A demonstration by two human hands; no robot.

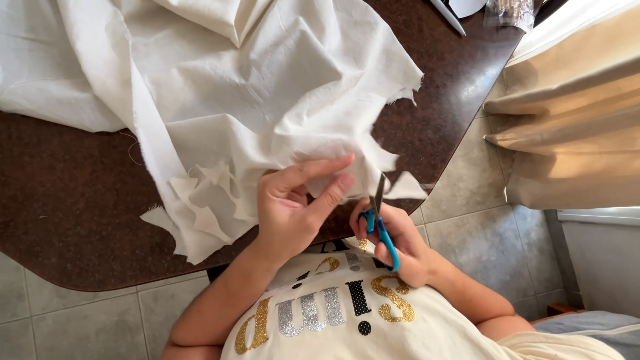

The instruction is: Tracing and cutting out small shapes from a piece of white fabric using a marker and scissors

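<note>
From the head view, looking down at my own two hands, I judge the step in hand to be cutting a shape out of the cloth [220,93], a big cream sheet heaped over the brown table [67,200].

My left hand [293,207] sits just left of centre, closed in a pinch on the cloth's near edge: the fingers lie stretched over the top, pointing toward two o'clock, with the thumb below them.

My right hand [393,243], at about four o'clock from the left one, is wrapped through the blue handles of the scissors [379,223]. The blades point up toward twelve o'clock and look nearly closed, their tips at the ragged edge of the cloth between the two hands.

A small loose-looking flap [405,188] hangs off the table edge at two o'clock of the scissors; I cannot tell whether it is fully cut free. Jagged cut-outs [207,200] show at nine o'clock of the left hand.

At the table's far end, around one o'clock, lies a pen [448,17]. A curtain [573,120] hangs at three o'clock.

The next cut, in my judgement, calls for keeping the cloth taut with the left hand and opening the blades afresh.
</note>
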